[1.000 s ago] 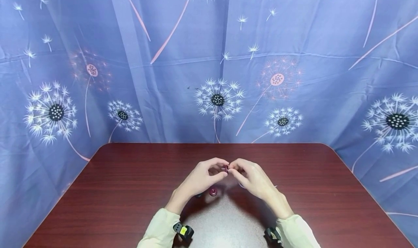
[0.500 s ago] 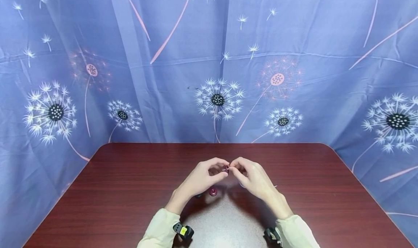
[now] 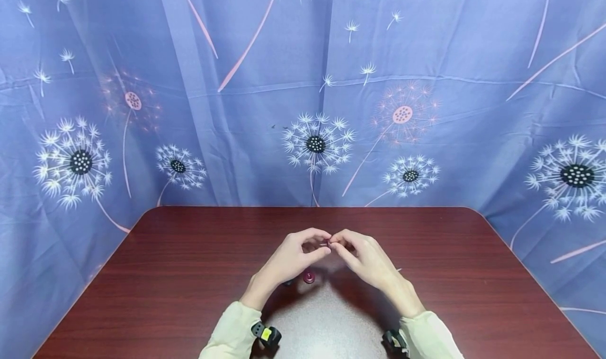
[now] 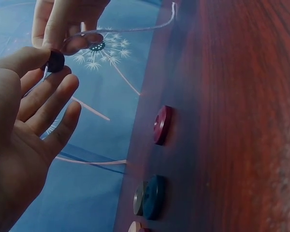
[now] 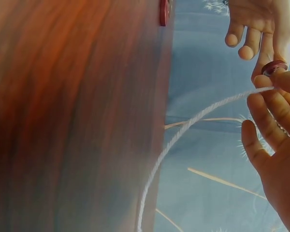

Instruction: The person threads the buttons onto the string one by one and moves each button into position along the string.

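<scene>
My left hand [image 3: 290, 256] pinches a dark red button [image 5: 275, 66] between thumb and index finger, above the table. A short white end of string sticks out on the left side of the button in the left wrist view. My right hand [image 3: 371, 259] pinches the white string [image 5: 198, 116] with its thumb and fingertips close against the button. From there the string curves down to the table. Which hole it passes through is hidden by my fingers. Beneath my hands another dark red button [image 3: 309, 278] lies on the table.
Beside that red button lie a blue button [image 4: 154, 197] and a grey-green one [image 4: 138, 198]. More are cut off at the lower edge of the left wrist view. The reddish wooden table [image 3: 189, 275] meets a blue patterned curtain [image 3: 246, 112].
My right fingertips shifted slightly right, then came back left against the button. My left hand stays nearly still with the button.
</scene>
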